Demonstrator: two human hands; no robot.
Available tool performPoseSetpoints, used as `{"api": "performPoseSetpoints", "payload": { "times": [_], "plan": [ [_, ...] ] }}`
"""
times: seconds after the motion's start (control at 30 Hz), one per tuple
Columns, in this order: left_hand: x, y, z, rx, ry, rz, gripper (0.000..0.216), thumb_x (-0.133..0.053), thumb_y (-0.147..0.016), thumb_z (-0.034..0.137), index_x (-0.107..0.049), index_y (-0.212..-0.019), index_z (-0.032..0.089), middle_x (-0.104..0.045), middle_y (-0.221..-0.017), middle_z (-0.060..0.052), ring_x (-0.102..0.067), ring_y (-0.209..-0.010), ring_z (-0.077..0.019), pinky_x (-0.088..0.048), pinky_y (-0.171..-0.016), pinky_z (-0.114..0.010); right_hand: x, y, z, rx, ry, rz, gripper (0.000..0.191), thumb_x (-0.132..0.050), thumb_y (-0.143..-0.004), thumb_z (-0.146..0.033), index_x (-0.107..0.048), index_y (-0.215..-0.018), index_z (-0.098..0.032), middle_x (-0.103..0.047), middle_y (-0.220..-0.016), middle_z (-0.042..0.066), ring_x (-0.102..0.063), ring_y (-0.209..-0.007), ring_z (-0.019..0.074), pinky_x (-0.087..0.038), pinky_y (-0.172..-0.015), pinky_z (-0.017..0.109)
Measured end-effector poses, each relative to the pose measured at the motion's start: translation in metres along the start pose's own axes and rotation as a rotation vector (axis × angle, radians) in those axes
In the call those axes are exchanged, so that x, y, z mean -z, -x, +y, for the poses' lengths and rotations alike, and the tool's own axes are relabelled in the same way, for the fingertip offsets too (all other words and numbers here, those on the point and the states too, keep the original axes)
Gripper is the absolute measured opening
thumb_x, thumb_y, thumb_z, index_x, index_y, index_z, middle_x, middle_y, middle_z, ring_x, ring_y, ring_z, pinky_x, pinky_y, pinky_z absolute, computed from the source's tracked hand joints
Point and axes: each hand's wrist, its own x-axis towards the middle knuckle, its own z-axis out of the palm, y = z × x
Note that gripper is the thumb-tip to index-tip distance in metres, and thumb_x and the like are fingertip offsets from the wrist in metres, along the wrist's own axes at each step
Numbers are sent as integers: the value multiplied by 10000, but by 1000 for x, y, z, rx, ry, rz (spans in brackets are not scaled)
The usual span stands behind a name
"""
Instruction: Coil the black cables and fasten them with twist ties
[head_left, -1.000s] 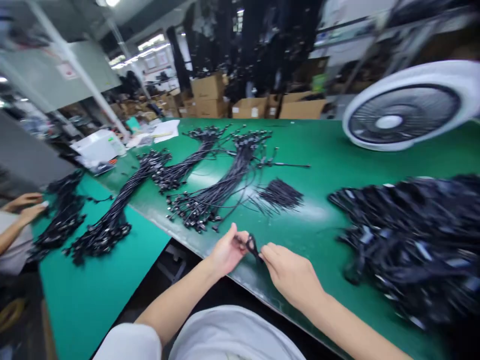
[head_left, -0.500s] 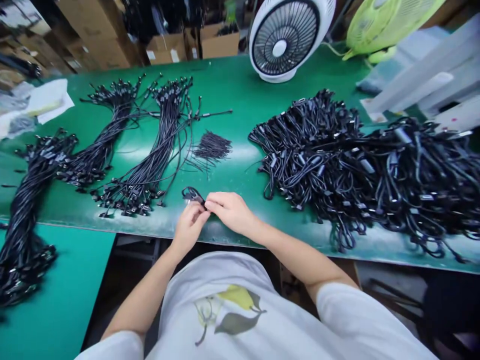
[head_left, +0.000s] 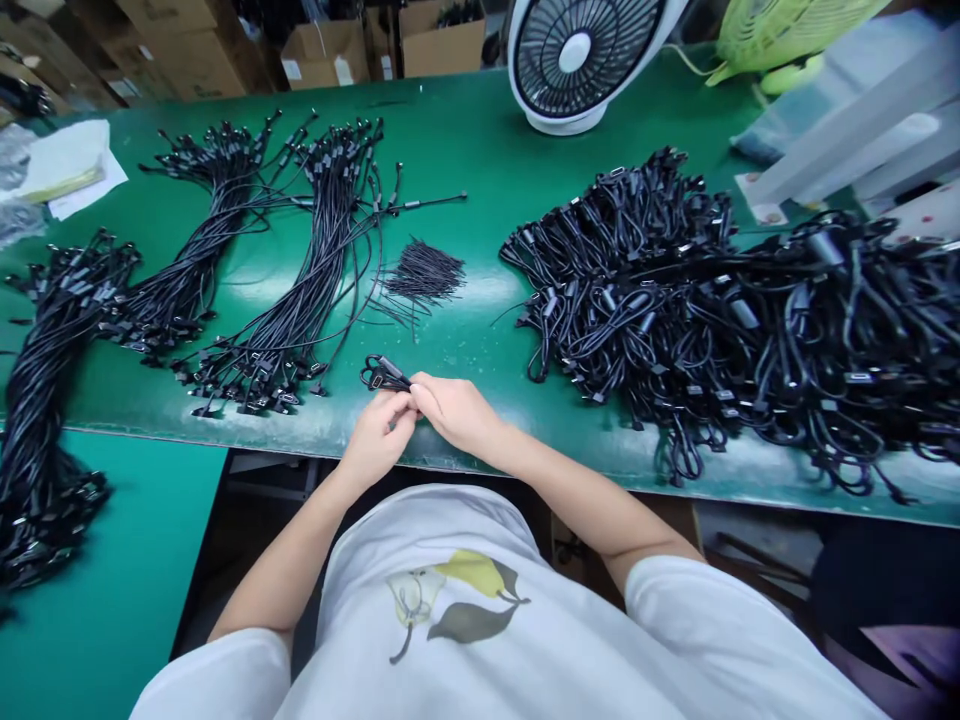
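A: Quick, where's the coiled black cable (head_left: 385, 378) sitting?

B: It's poking out beyond the fingertips, loops pointing away from the body. It's lying just past the left hand (head_left: 377, 437) and left of the right hand (head_left: 459, 412).

A: State of the 2 hands?

B: Left is pinching the cable's near end, fingers curling in. Right is reaching in from the side, thumb and forefinger pinching at that same end. Fingertips are meeting there or nearly so; I can't tell which strand the right is gripping.

A: Resting on the green table (head_left: 487, 345)?

B: Can't tell. The hands are holding it over the front edge area.

A: Neighbours?

B: A small pile of thin black strips (head_left: 426, 270) is lying beyond the hands. 3 long cable bundles (head_left: 324, 235) are stretching out to the left, a big heap of looped cables (head_left: 675, 320) is spreading on the right, and a white fan (head_left: 574, 53) is standing at the back.
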Motion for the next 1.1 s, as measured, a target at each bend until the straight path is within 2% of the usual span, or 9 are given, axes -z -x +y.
{"api": "performPoseSetpoints", "payload": {
  "times": [0.1,0.17,0.3,0.43,0.5,0.67,0.8,0.93,1.1],
  "plan": [
    [9,2,-5,26,85,221,163,-544,-900,316,-639,-965,199,-612,-1017,-70,-595,-947,-195,-491,-848,-320,-3,1,5,12,-85,87,386,-275,-1035,-316,-563,-815,-183,-602,-726,10,-549,-686,124,-331,-678,236],
    [14,0,-10,-17,249,319,351,-604,-882,406,-557,-1175,219,-567,-1232,-104,-590,-1109,-214,-485,-929,-336,-4,1,6,4,-123,109,385,-287,-1029,-321,-568,-805,-182,-571,-680,-1,-528,-656,118,-337,-679,231],
    [18,-5,-14,-39,573,82,603,-636,-879,428,-386,-1400,257,-553,-1358,-138,-571,-1243,-263,-443,-1051,-433,-7,2,4,15,-273,7,358,-333,-1013,-328,-561,-780,-180,-545,-615,-25,-512,-576,105,-364,-656,226],
    [22,-9,-10,2,695,-16,527,-682,-854,401,-471,-1313,248,-606,-1309,-129,-589,-1235,-271,-428,-1079,-463,-7,4,2,-66,-427,-104,174,-495,-958,-354,-559,-987,-195,-498,-534,-96,-487,-438,95,-390,-588,219],
    [26,-10,-8,-7,712,-49,497,-704,-838,396,-491,-1265,254,-576,-1364,-128,-550,-1289,-276,-410,-1099,-464,-5,5,1,-81,-422,-136,219,-570,-920,-359,-540,-1068,-200,-464,-503,-118,-477,-407,99,-385,-553,217],
    [32,-13,-6,-24,764,-152,386,-717,-835,360,-476,-1114,243,-562,-1398,-134,-542,-1306,-281,-372,-1124,-512,4,5,6,-42,-428,-224,174,-486,-966,-328,-590,-1022,-201,-481,-506,-98,-472,-412,90,-386,-532,208],
    [29,-18,-10,-12,804,-229,390,-717,-839,321,-416,-1077,248,-499,-1472,-147,-484,-1362,-282,-323,-1148,-546,6,1,9,60,-172,-111,223,-448,-988,-320,-621,-998,-180,-676,-811,26,-607,-682,133,-428,-675,238],
    [25,-23,-16,-5,776,-238,398,-690,-864,274,-373,-1102,240,-478,-1487,-170,-463,-1379,-277,-300,-1162,-545,0,1,10,33,96,-16,259,-413,-1000,-323,-620,-1027,-170,-697,-964,99,-619,-851,192,-404,-729,269],
    [25,-30,-17,32,729,-334,368,-672,-875,251,-372,-1088,238,-499,-1472,-168,-492,-1355,-279,-338,-1145,-529,-4,2,20,-8,-354,-174,342,-353,-1012,-394,-606,-953,-171,-617,-734,1,-533,-627,117,-370,-612,217]
  ]
}}
